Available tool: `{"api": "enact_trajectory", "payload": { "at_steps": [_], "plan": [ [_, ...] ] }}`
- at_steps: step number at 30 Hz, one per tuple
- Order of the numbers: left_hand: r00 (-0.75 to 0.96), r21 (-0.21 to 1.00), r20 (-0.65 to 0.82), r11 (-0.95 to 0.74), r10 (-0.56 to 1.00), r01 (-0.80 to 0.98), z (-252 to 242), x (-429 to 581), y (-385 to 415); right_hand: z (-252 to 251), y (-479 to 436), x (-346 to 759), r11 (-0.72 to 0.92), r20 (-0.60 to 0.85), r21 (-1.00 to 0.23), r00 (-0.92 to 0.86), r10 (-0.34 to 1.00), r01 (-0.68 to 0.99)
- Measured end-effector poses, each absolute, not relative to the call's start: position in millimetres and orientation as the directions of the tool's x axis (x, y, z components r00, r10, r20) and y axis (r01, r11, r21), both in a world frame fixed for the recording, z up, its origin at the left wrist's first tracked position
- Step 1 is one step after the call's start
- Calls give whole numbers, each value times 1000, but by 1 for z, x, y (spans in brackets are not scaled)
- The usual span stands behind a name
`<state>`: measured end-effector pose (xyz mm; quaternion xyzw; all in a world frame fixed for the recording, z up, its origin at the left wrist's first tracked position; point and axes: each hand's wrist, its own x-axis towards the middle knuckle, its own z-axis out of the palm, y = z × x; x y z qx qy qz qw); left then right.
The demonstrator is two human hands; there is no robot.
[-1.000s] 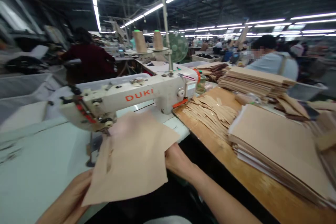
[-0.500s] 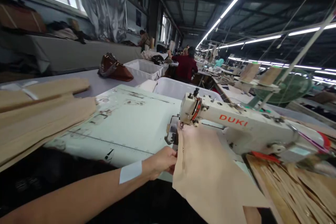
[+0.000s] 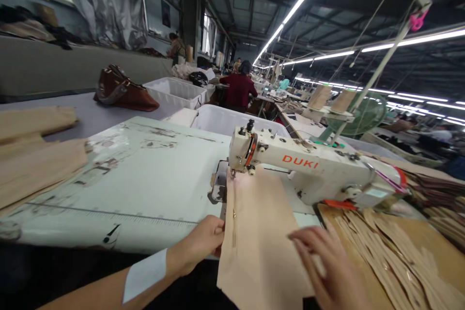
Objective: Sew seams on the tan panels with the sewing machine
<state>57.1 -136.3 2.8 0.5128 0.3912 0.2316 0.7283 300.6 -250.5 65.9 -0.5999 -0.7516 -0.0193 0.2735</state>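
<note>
A beige fabric panel (image 3: 265, 237) with a zipper (image 3: 234, 213) along its left side lies under the needle of a white sewing machine (image 3: 301, 162). Its lower end hangs over the table's front edge. My left hand (image 3: 205, 242) is closed on the panel's left edge, below the needle; its fingertips are partly hidden by the material. Over the panel's right edge hovers my right hand (image 3: 327, 264), a little blurred, thumb and fingers apart with nothing between them. A pale patch (image 3: 145, 273) wraps my left wrist.
Beige strips with zippers (image 3: 392, 252) lie on a board at the right. Beige pieces (image 3: 39, 164) are stacked on the left. Behind the machine stand a white bin (image 3: 240, 121) and thread cones (image 3: 319, 97). A brown handbag (image 3: 125, 92) sits farther back. A person in dark red (image 3: 238, 89) works beyond.
My right hand has come into view at the lower right, beside the panel. The whole view has shifted, so the machine appears farther left. My left hand still holds the panel's edge.
</note>
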Motion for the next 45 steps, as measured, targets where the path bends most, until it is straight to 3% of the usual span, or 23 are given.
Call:
{"api": "enact_trajectory", "payload": {
  "at_steps": [2, 4, 9, 12, 14, 16, 18, 20, 23, 26, 28, 31, 34, 38, 45],
  "plan": [
    [585, 930, -331, 362, 740, 68, 0, 59, -137, 54, -214, 267, 456, 309, -395, -352, 884, 798],
    [583, 929, -335, 364, 740, 72, -3, 60, -137, 35, -182, 240, 498, 262, -383, -425, 866, 778],
    [585, 921, -359, 379, 728, 94, -3, 58, -136, 6, -153, 235, 401, 323, -184, -330, 887, 897],
    [595, 915, -367, 394, 715, 91, 2, 57, -136, 19, -173, 248, 347, 378, -235, -244, 893, 908],
    [604, 914, -361, 398, 711, 78, 4, 57, -136, 28, -195, 250, 397, 389, -281, -275, 879, 874],
    [612, 911, -362, 406, 703, 72, 4, 58, -136, 24, -214, 244, 537, 403, -218, -426, 810, 815],
    [616, 907, -370, 415, 695, 77, 2, 60, -135, 8, -227, 234, 648, 434, -77, -559, 706, 758],
    [618, 904, -377, 421, 690, 83, -1, 61, -135, -12, -233, 225, 648, 477, -31, -558, 679, 761],
    [620, 899, -387, 429, 683, 88, -3, 61, -136, -25, -232, 223, 568, 462, -256, -417, 783, 782],
    [623, 888, -408, 449, 668, 99, -1, 59, -136, -11, -227, 231, 454, 335, -569, -310, 889, 686],
    [617, 880, -425, 462, 663, 110, 2, 58, -137, 3, -223, 235, 346, 233, -699, -258, 938, 626],
    [594, 871, -451, 475, 666, 128, 6, 56, -137, 16, -220, 236, 245, 151, -761, -204, 967, 601],
    [580, 869, -459, 477, 673, 135, 6, 55, -138, 14, -221, 232, 269, 175, -769, -214, 961, 580],
    [569, 870, -459, 476, 682, 130, 3, 54, -140, -1, -223, 223, 385, 314, -691, -226, 922, 612],
    [575, 857, -460, 508, 677, 88, 1, 52, -139, -37, -220, 209, 540, 605, -321, -270, 749, 778]
  ]
}}
